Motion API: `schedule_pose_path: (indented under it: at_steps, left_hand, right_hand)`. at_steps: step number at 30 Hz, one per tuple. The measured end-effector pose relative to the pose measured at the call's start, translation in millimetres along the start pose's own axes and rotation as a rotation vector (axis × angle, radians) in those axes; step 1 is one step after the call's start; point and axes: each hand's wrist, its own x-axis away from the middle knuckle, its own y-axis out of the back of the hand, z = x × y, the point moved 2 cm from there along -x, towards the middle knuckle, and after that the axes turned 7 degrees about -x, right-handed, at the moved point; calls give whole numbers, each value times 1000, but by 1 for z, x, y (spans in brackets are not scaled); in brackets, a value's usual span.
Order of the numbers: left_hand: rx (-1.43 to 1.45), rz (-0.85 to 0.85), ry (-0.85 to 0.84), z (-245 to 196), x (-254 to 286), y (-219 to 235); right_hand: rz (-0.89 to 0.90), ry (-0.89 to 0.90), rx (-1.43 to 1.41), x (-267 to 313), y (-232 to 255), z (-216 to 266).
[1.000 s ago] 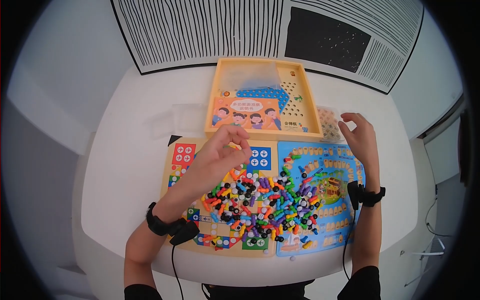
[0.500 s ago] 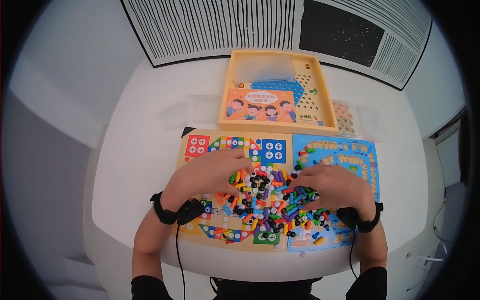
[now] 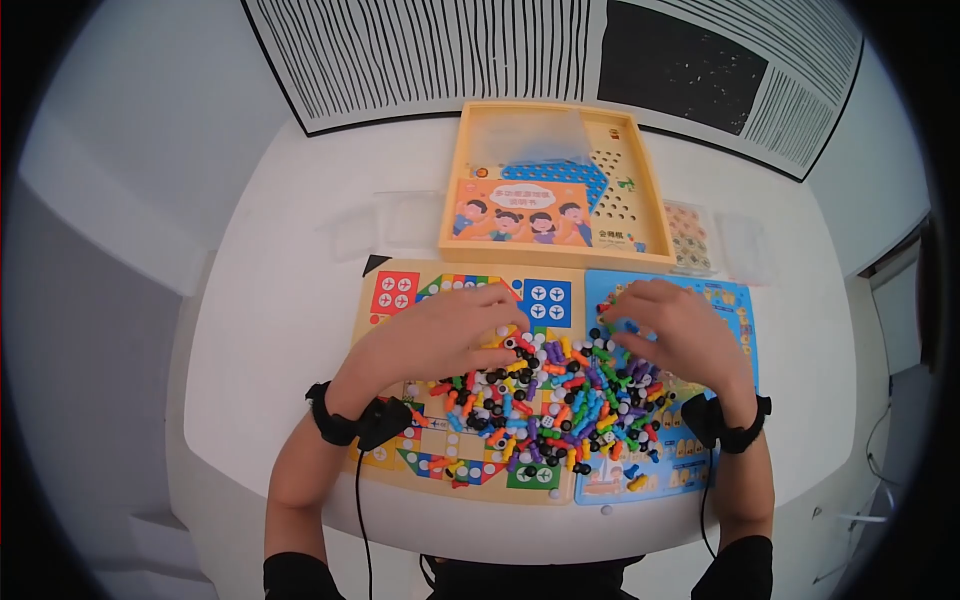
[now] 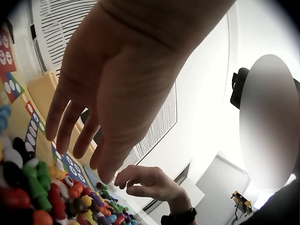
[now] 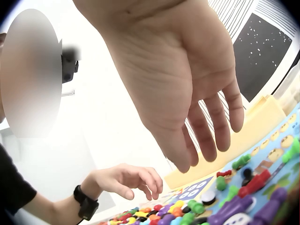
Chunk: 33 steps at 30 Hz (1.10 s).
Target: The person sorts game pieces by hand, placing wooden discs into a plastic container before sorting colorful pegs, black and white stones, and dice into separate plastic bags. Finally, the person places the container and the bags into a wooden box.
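Observation:
A heap of small coloured pawns, black and white balls and dice (image 3: 560, 400) lies across two game boards. My left hand (image 3: 445, 335) is over the heap's upper left edge, its fingers relaxed and pointing down; in the left wrist view this hand (image 4: 108, 89) shows nothing between thumb and fingers. My right hand (image 3: 670, 330) hovers at the heap's upper right, above the blue board (image 3: 740, 310). Loosely extended fingers and an empty palm show on the right hand (image 5: 183, 79) in the right wrist view. Contact between fingertips and pieces cannot be told.
Behind the boards stands a wooden tray (image 3: 655, 225) with an orange booklet (image 3: 520, 212) and a plastic bag (image 3: 530, 135). A clear box of round pieces (image 3: 690, 238) is on its right, an empty clear box (image 3: 408, 220) on its left. Black-cornered, the ludo board (image 3: 380, 345) lies left.
Both hands came down to the heap from above the boards. Most recently the right hand moved up and away from the pieces, the left slightly right; some pieces shifted.

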Motion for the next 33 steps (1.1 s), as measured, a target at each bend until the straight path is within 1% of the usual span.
schedule_pose_path:
  at_steps: [2, 3, 5, 6, 8, 9, 11, 12, 14, 15, 17, 18, 20, 21, 22, 23, 25, 26, 28, 29, 31, 33]
  left_hand:
    - [-50, -145, 54, 7, -3, -6]
    - [-51, -148, 52, 8, -4, -11]
    - [-158, -163, -56, 3, -7, -21]
    - [-159, -163, -57, 0, -9, -21]
    - [-73, -15, -46, -11, -11, -21]
    - [-71, -15, -46, -9, -10, -24]
    - [3, -12, -151, -6, -10, -29]
    - [2, -13, -151, -6, -9, -27]
    - [75, 57, -36, -7, -9, -16]
    - [76, 51, -35, -8, -9, -10]
    - [-28, -72, 145, -1, -5, 3]
    - [-24, -84, 155, 7, -4, 6]
    - [-159, -559, 267, 31, 1, 17]
    - [-219, -668, 330, 41, 4, 23]
    - [-280, -774, 393, 50, 9, 29]
    - [-280, -784, 403, 58, 13, 33]
    - [-359, -889, 575, 76, 24, 39]
    - [-360, -896, 585, 88, 27, 38]
    - [-377, -862, 478, 106, 31, 34]
    - [-377, -868, 488, 110, 32, 33]
    - [-429, -802, 485, 113, 30, 29]
    - [-447, -818, 465, 112, 30, 27]
  right_hand:
    - [-154, -38, -37, -3, -3, -14]
    - [-156, -37, -33, -4, -8, -21]
    - [-136, 7, -14, -3, -20, -29]
    - [-136, 7, -13, -3, -21, -28]
    - [-33, -2, -18, -3, -26, -25]
    - [-32, -3, -19, -3, -27, -25]
    - [79, 129, -151, -4, -30, -23]
    - [78, 130, -150, -4, -29, -20]
    - [202, 133, -218, -2, -25, -11]
    - [205, 135, -214, -1, -21, -8]
    - [148, 94, -217, -1, -11, -5]
    - [159, 105, -210, -2, -8, -5]
    - [33, 58, -150, -1, -1, -9]
    - [40, 69, -143, -1, 1, -9]
    - [28, 27, -151, -1, 3, -11]
    - [15, -14, -159, -2, 5, -11]
    - [20, -18, -156, -3, 7, -9]
    - [17, -33, -159, -3, 7, -8]
    - [19, -33, -160, -3, 6, -7]
    - [15, -42, -165, -4, 6, -8]
    - [29, -28, -164, -5, 4, -10]
    - [36, -25, -161, -5, 3, -14]
